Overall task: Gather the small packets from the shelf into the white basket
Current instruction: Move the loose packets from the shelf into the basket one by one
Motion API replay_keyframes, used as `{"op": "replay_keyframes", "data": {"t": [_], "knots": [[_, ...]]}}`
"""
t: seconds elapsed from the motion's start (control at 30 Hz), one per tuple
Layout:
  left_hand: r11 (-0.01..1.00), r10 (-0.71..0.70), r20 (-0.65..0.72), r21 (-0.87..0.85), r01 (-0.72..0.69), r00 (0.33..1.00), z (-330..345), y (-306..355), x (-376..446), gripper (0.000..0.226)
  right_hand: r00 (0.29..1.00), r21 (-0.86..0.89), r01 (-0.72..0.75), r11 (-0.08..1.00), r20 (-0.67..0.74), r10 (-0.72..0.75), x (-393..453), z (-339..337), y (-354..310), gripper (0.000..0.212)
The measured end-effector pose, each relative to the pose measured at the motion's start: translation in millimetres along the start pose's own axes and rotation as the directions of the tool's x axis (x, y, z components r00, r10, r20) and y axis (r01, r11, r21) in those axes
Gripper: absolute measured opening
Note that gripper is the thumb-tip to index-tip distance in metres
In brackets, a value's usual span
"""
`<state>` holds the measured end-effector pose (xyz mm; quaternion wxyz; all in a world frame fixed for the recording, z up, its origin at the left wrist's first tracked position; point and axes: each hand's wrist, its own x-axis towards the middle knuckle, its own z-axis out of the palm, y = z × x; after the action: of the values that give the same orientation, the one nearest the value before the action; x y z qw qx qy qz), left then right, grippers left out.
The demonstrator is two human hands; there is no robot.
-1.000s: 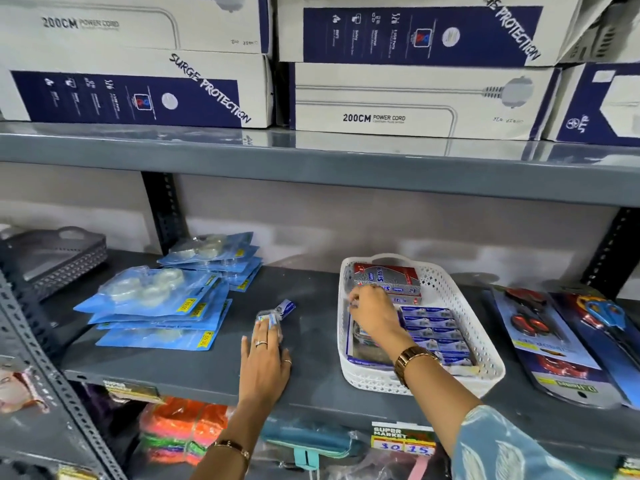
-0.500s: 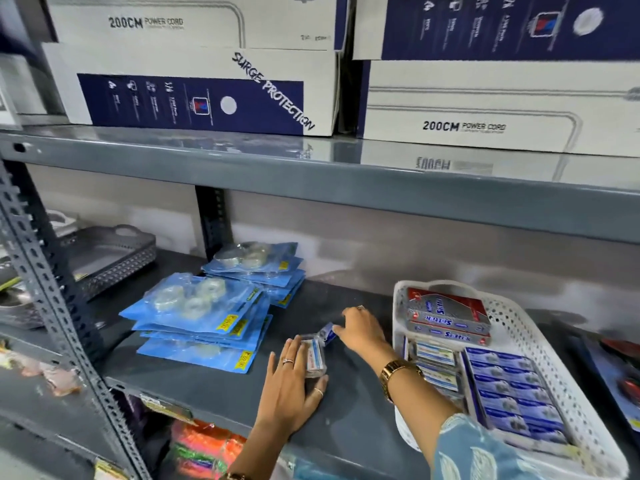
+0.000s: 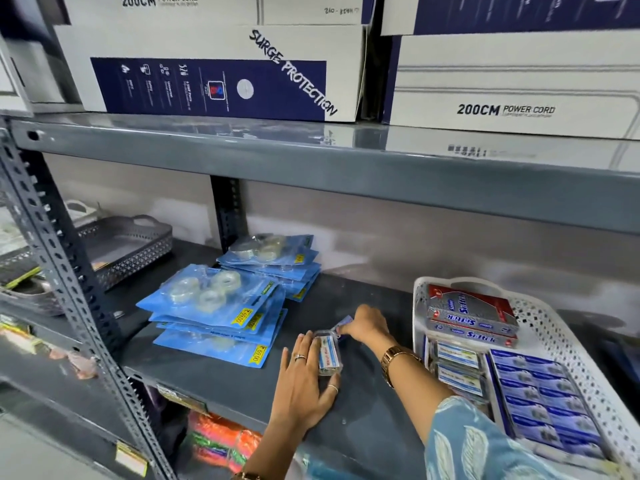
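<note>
Both hands worked at loose packets on the grey shelf (image 3: 214, 379).

The left hand (image 3: 304, 386) lay flat, fingers together, thumb cupping a small packet (image 3: 328, 355). At its 1 o'clock, the right hand (image 3: 367, 325) pinched a second packet (image 3: 343, 323). The white basket (image 3: 540, 317) sat at 3 o'clock, part-filled; tape packs (image 3: 214, 306) were stacked at 10 o'clock.

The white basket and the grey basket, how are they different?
The white basket sits on the right and holds boxes and packets; the grey basket sits far left, behind the rack post, and what it holds is hard to see. White is close to the right hand; grey is far from both hands. Both have holey sides and handles.
</note>
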<state>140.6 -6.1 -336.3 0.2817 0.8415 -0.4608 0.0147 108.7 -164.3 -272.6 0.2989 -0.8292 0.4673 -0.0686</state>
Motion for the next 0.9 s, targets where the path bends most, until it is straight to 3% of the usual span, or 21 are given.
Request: {"op": "replay_keyframes", "data": {"t": [0.13,0.27,0.4,0.5,0.63,0.8,0.9], "knots": [[1.0,0.0,-0.003,-0.003,0.0,1.0,-1.9,0.4,-0.6,0.066,0.995,0.13,-0.019,0.991,-0.098,0.032,-3.9,-8.3,0.1,0.032],[1.0,0.005,-0.008,-0.008,-0.005,1.0,-4.5,2.8,-1.5,0.065,0.974,0.392,0.034,0.919,-0.22,0.058,-12.4,-27.5,8.5,0.023],[1.0,0.024,-0.044,0.016,-0.023,0.999,-7.8,5.0,-4.1,0.065,0.993,0.691,0.006,0.723,-0.09,0.078,-24.6,-53.0,24.6,0.03],[0.996,0.064,-0.042,0.065,-0.061,0.997,-8.8,11.5,-8.5,0.071,0.993,0.68,0.06,0.731,-0.112,0.023,-37.1,-71.8,46.1,0.037],[0.989,0.119,-0.042,0.092,-0.115,0.992,-0.8,35.9,-20.7,0.06,0.974,0.507,0.089,0.857,-0.226,0.033,-63.2,-98.5,83.3,0.032],[0.991,0.131,-0.013,0.025,-0.131,0.991,21.1,85.4,-42.1,0.058,0.951,0.515,-0.015,0.857,-0.258,0.171,-96.9,-135.5,136.1,0.032],[0.995,0.097,0.038,0.027,-0.098,0.995,32.1,98.7,-47.1,0.055,0.929,0.409,-0.099,0.907,-0.289,0.232,-112.9,-151.6,166.8,0.023]]}}
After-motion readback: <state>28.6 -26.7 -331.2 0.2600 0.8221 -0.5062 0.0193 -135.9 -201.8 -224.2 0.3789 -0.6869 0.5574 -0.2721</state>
